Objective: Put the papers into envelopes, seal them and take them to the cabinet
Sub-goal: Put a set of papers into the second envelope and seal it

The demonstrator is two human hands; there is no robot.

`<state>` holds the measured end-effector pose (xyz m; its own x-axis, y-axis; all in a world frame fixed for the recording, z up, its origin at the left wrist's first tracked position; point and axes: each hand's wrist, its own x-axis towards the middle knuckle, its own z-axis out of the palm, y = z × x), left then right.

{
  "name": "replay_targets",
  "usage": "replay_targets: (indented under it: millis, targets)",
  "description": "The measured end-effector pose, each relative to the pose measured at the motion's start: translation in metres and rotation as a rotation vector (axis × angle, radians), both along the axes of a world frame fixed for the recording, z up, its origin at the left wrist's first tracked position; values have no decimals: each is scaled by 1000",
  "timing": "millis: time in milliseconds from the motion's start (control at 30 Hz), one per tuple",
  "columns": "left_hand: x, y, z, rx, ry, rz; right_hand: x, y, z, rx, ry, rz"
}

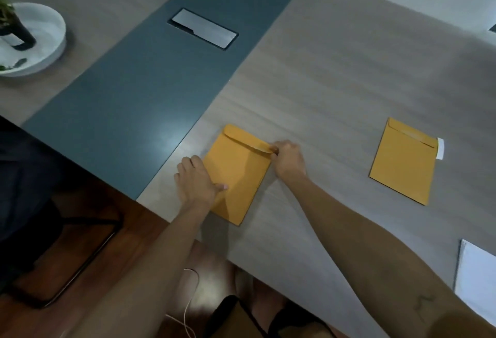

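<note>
Two envelopes [237,174] [404,162] | one paper sheet [476,278] | left hand [197,180] presses, right hand [288,160] pinches flap

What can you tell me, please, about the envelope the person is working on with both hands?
The envelope is plain yellow-brown paper, lying flat and slightly turned on the wooden table near its front edge, flap side up. The flap at its far end is folded down. The left hand presses on its near left side, while the right hand pinches the flap's right corner. Whether it is sealed cannot be told.
</note>
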<state>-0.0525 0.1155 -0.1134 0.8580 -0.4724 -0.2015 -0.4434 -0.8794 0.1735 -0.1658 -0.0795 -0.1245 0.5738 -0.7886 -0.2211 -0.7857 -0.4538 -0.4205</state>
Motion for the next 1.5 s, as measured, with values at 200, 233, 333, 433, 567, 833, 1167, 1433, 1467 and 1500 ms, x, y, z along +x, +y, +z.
replay_targets:
  millis: [200,233,333,433,567,833,1167,1433,1467,1500]
  targets:
    - [-10,-3,19,-225,251,28,-24,0,5,7,-233,-182]
    - [-15,-5,22,-247,285,7,-33,0,6,9,-254,-223]
    - [-43,-12,26,-237,326,-95,-72,-2,8,18,-290,-351]
    - [-81,-22,20,-192,333,-229,-125,-1,11,25,-278,-457]
    - [-131,-40,8,-105,299,-402,-203,1,12,36,-234,-592]
    - [-194,-75,-6,1,174,-652,-306,18,1,66,-49,-682]
    - [-230,-102,10,44,104,-777,-324,19,2,54,-156,-599]
    - [-315,-124,33,-156,42,-819,-372,1,21,-7,-316,-568]
    - [-326,-127,34,-177,55,-825,-380,-2,23,-17,-315,-582]
    - [-342,-131,36,-191,84,-831,-393,-5,26,-23,-305,-603]
